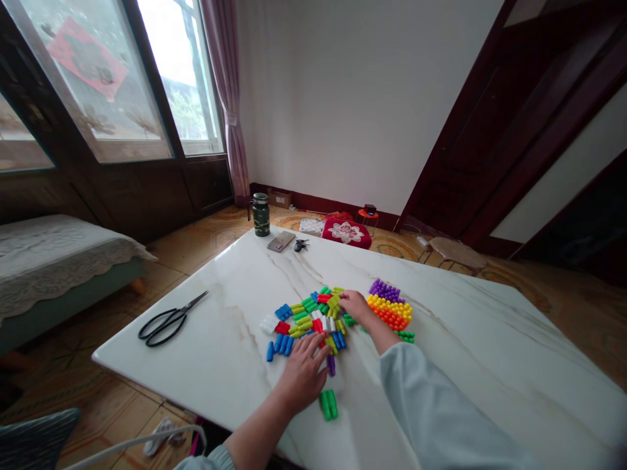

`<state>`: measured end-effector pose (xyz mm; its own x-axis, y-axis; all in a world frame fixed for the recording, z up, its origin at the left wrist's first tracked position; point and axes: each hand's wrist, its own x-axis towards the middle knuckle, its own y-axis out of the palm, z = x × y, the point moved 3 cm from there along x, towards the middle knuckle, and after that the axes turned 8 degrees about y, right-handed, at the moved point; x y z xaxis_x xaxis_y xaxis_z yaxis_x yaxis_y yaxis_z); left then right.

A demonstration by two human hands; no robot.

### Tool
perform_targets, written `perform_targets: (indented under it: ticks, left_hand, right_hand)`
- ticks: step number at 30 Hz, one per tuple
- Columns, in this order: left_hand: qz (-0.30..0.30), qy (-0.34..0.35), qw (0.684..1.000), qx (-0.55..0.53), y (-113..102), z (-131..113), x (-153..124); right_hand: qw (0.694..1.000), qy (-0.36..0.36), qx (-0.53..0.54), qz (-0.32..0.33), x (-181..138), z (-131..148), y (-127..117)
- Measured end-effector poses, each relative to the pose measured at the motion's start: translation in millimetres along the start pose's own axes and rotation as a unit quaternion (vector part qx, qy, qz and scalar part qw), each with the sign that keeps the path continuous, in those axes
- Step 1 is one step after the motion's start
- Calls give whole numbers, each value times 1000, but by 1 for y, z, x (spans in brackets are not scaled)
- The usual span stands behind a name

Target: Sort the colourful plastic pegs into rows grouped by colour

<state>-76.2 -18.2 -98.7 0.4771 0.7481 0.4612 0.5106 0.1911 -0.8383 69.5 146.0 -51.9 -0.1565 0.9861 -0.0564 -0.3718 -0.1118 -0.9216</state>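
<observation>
A pile of small coloured plastic tube-shaped pieces (303,323), in blue, green, yellow-green, red and white, is spread over the middle of the marble-patterned table (235,385). My left hand (304,369) lies palm down on the near side of the pile, fingers stretched out over red and blue pieces. At the far right side of the pile, my right hand (356,305) has its fingers closed at a yellow-green piece (334,305). Close to my left hand lie a purple piece (332,365) and a green pair (328,405).
Rows of purple, yellow, orange and green round-ended pieces (390,307) stand right of my right hand. Black-handled scissors (169,321) lie at the left. Toward the far corner are a camouflage flask (261,215), a phone (281,241) and keys (300,245).
</observation>
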Motion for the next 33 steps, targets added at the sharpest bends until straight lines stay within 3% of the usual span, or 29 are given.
perform_targets:
  ticks: [4, 10, 17, 22, 27, 33]
  left_hand:
    - [-1, -1, 1000, 2, -1, -1, 0]
    - [6, -1, 1000, -1, -4, -1, 2]
    - [5, -1, 1000, -6, -3, -2, 0]
    - [-3, 0, 1000, -10, -3, -1, 0]
    - [-9, 4, 1000, -13, -1, -1, 0]
    - [-84, -19, 996, -5, 3, 3, -7]
  right_hand:
    - [996, -48, 49, 65, -3, 10, 15]
    - [999, -8, 22, -38, 21, 4, 12]
    - [997, -1, -56, -53, 37, 3, 22]
    - [992, 34, -71, -95, 33, 3, 12]
    - [992, 13, 16, -123, 1, 9, -3]
    - [972, -33, 210, -99, -73, 9, 21]
